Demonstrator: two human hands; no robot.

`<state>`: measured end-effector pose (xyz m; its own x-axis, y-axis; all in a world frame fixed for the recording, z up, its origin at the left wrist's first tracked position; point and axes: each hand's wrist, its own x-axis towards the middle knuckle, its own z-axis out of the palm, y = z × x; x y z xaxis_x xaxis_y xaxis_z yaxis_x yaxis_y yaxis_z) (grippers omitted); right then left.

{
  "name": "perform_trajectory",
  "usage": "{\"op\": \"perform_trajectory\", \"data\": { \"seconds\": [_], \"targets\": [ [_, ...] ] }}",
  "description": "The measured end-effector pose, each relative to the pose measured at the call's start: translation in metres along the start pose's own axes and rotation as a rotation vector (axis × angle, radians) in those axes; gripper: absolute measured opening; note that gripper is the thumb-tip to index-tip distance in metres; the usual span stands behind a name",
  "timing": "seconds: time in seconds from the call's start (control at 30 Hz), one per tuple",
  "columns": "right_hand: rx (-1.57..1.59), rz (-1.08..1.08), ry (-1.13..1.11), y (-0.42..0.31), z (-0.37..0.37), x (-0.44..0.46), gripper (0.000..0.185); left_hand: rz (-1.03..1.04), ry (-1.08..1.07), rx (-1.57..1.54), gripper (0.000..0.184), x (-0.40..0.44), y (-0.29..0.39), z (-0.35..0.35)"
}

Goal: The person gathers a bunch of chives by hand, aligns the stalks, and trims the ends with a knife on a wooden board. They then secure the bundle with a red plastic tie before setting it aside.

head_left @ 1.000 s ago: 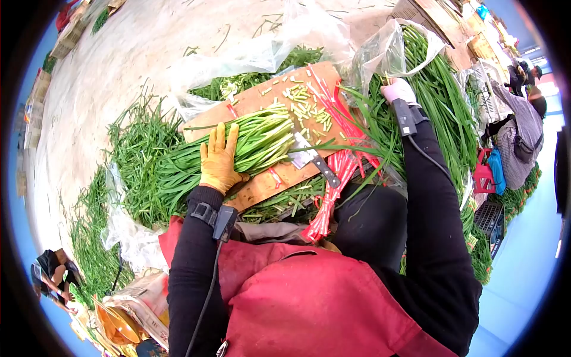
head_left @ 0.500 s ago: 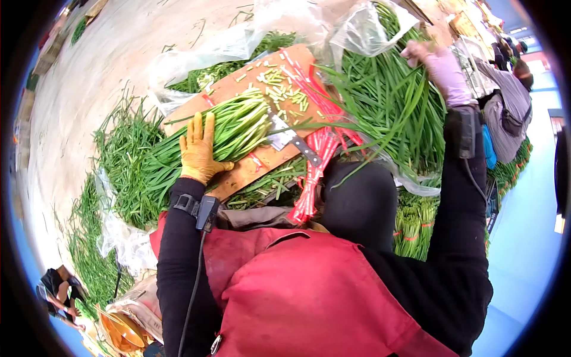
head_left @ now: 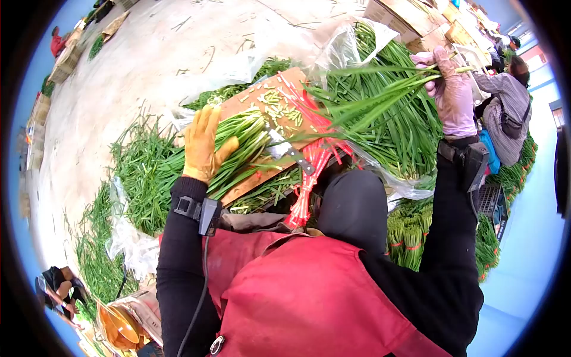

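My left hand (head_left: 205, 146), in an orange glove, is open with its fingers stretched up beside a thick bunch of garlic chives (head_left: 247, 134). That bunch lies across a wooden board (head_left: 253, 95), its pale ends toward the middle. A knife (head_left: 302, 162) rests on the board by those ends, near trimmed pieces (head_left: 273, 107). Raised at the upper right, my right hand (head_left: 446, 95) wears a pinkish glove and is closed on a few garlic chive stalks (head_left: 392, 98), their leaves trailing left. Beneath them spreads a large pile of chives (head_left: 383, 149).
Red printed ties (head_left: 306, 199) hang over the board's near edge by my knee (head_left: 354, 202). Loose leaves (head_left: 143, 184) lie at the left, with plastic sheeting (head_left: 238, 68) behind. Tied bundles (head_left: 410, 235) stand at the right. Another person (head_left: 505, 113) sits farther right.
My right hand has drawn a few garlic chive stalks up from the pile. My left hand has lifted slightly from the bunch, its thumb raised. The view has shifted a little.
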<state>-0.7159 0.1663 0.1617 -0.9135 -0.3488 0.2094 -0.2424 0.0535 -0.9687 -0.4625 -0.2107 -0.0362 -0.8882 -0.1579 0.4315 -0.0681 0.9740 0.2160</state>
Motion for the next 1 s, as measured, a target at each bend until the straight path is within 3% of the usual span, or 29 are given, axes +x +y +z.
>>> {"op": "perform_trajectory", "data": {
  "seconds": [0.03, 0.1, 0.17, 0.2, 0.23, 0.3, 0.37, 0.43, 0.47, 0.5, 0.57, 0.6, 0.7, 0.83, 0.9, 1.0],
  "targets": [
    [0.013, 0.006, -0.031, -0.002, 0.005, -0.006, 0.037, 0.046, 0.097, -0.067, 0.062, 0.014, 0.006, -0.013],
    [0.09, 0.039, -0.094, -0.006, 0.015, -0.018, 0.039, 0.014, 0.19, -0.401, 0.05, 0.037, 0.031, -0.043],
    [0.159, 0.03, -0.16, -0.006, 0.027, -0.029, 0.038, -0.033, 0.131, -0.717, 0.042, 0.051, 0.072, -0.074],
    [0.221, 0.032, -0.24, -0.006, 0.032, -0.034, 0.038, 0.011, 0.08, -0.783, 0.04, 0.057, 0.095, -0.093],
    [0.255, 0.001, -0.272, -0.007, 0.042, -0.041, 0.039, -0.125, -0.105, -0.953, 0.039, 0.06, 0.121, -0.114],
    [0.327, 0.08, -0.29, -0.011, 0.061, -0.058, 0.04, 0.043, -0.176, -0.994, 0.045, 0.067, 0.14, -0.119],
    [0.411, 0.073, -0.454, -0.007, 0.072, -0.071, 0.038, -0.059, -0.38, -1.307, 0.054, 0.06, 0.157, -0.111],
    [0.535, 0.083, -0.463, -0.005, 0.092, -0.092, 0.032, -0.171, -0.485, -1.437, 0.061, 0.049, 0.178, -0.111],
    [0.544, 0.129, -0.512, -0.001, 0.094, -0.097, 0.027, -0.345, -0.571, -1.605, 0.056, 0.038, 0.183, -0.11],
    [0.541, 0.08, -0.54, 0.003, 0.101, -0.103, 0.024, -0.364, -0.444, -1.671, 0.045, 0.034, 0.196, -0.106],
    [0.472, 0.068, -0.7, -0.001, 0.102, -0.112, 0.022, -0.468, -0.688, -1.533, 0.036, 0.024, 0.192, -0.122],
    [0.483, 0.113, -0.734, -0.002, 0.102, -0.118, 0.023, -0.544, -0.592, -1.483, 0.031, 0.02, 0.204, -0.13],
    [0.462, 0.035, -0.718, 0.003, 0.111, -0.127, 0.031, -0.542, -0.657, -1.506, 0.034, 0.002, 0.195, -0.131],
    [0.361, 0.262, -0.899, 0.003, 0.102, -0.127, 0.041, -0.584, -0.539, -1.47, 0.031, -0.013, 0.191, -0.128],
    [0.404, 0.245, -0.9, 0.007, 0.105, -0.13, 0.039, -0.655, -0.55, -1.366, 0.027, -0.014, 0.196, -0.143],
    [0.518, 0.223, -0.833, 0.011, 0.11, -0.137, 0.032, -0.553, -0.478, -1.339, 0.027, -0.022, 0.196, -0.143]
  ]
}}
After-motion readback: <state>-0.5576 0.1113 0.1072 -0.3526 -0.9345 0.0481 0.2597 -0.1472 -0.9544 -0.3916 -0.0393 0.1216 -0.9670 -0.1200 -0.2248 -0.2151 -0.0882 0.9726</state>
